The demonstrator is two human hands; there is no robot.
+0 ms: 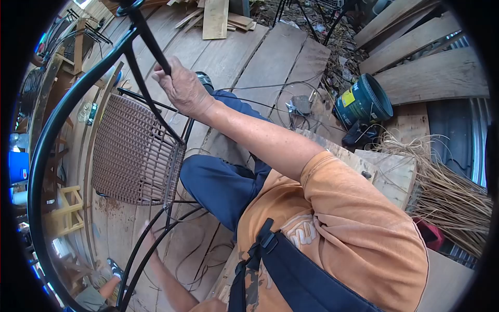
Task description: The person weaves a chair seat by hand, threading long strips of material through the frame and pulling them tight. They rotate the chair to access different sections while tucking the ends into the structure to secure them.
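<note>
A dark green bucket (pixel 364 101) with a yellow label lies on its side on the plank floor (pixel 249 57), mouth turned away from me, so I cannot tell what is in it. At the far left edge sits a blue tub (pixel 18 166), its contents hidden too.

My right hand (pixel 182 91) reaches out ahead of me, its grip clamped tight around a thin black rod (pixel 150 44), fingers wrapped fully over it with the knuckles up. The rod is part of a chair frame (pixel 39 156) of black metal tube that sweeps in a wide curve down the left side. My left hand (pixel 149 240) is low down, behind the curved lower bars of the same frame. It touches them or lies just beside them, and I cannot tell whether its grip is closed or apart, since the bars cover the fingers.

Stretched inside the frame, just below my right hand and beside my blue-trousered knee, is a woven panel (pixel 132 151): brown, tight, fine-meshed, roughly rectangular with rounded corners. Thin loose strands (pixel 197 255) curl across the floor boards under the frame. The boards are rough, grey-brown and wide. At the right lies a bundle of straw-coloured strips (pixel 452 197), long, dry and flat.
</note>
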